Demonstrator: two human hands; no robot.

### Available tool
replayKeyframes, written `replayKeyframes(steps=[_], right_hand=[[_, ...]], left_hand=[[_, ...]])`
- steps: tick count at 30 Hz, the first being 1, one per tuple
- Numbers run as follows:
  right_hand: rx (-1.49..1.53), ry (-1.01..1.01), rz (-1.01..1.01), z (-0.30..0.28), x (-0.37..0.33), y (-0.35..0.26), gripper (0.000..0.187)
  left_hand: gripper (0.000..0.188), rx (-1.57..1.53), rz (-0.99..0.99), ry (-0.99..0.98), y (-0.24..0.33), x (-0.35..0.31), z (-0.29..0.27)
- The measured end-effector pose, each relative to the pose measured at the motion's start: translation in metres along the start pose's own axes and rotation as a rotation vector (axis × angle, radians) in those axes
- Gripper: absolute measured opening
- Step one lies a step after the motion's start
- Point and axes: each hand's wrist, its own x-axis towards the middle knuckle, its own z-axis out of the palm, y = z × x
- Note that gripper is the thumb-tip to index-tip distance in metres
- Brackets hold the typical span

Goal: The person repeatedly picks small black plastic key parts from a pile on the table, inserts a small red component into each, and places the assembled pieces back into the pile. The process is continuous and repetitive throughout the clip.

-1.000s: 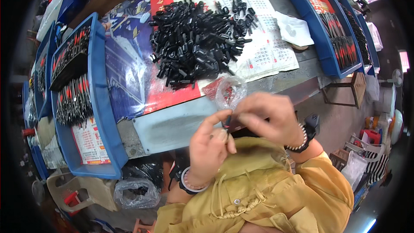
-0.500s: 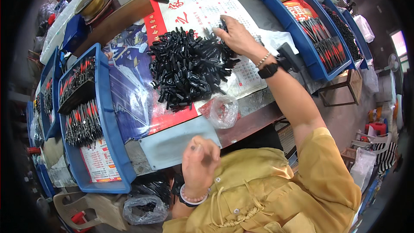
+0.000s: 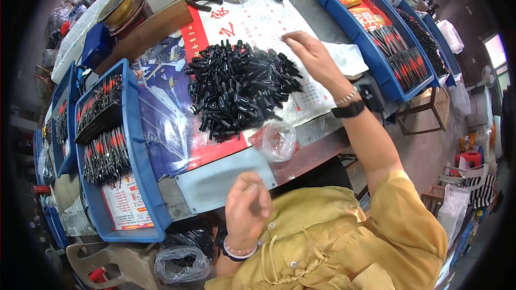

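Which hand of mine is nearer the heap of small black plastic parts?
Right. Your right hand is beside the right edge of the black heap; your left hand is farther off, on the near side.

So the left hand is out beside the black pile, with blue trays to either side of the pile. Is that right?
Not quite: in the head view, the right hand is out beside the black pile. The blue trays are indeed to either side of the pile.

Dark wall [image 3: 472, 15], bright window [image 3: 495, 49] far right; grey floor [image 3: 416, 153], beige chair [image 3: 134, 263].
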Motion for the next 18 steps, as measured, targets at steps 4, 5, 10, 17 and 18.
replayKeyframes(steps=[4,5,10,17,18], right_hand=[[-0.158,-0.120,0.138,-0.022,-0.046,-0.012,0.019],[-0.206,-0.160,0.114,-0.021,-0.056,-0.013,0.018],[-0.427,-0.137,0.031,-0.005,-0.076,-0.011,0.020],[-0.575,-0.169,0.092,0.003,-0.058,-0.008,0.021],[-0.557,-0.175,0.090,0.002,-0.056,-0.009,0.021]], left_hand=[[0.013,-0.026,-0.012,0.099,-0.001,0.001,-0.003],[0.013,-0.021,-0.021,0.110,-0.003,0.002,-0.003],[0.013,0.088,-0.092,-0.083,-0.008,0.000,-0.003],[0.016,0.259,-0.078,-0.072,-0.013,-0.003,0.015],[0.017,0.241,-0.078,-0.062,-0.014,-0.002,0.017]])
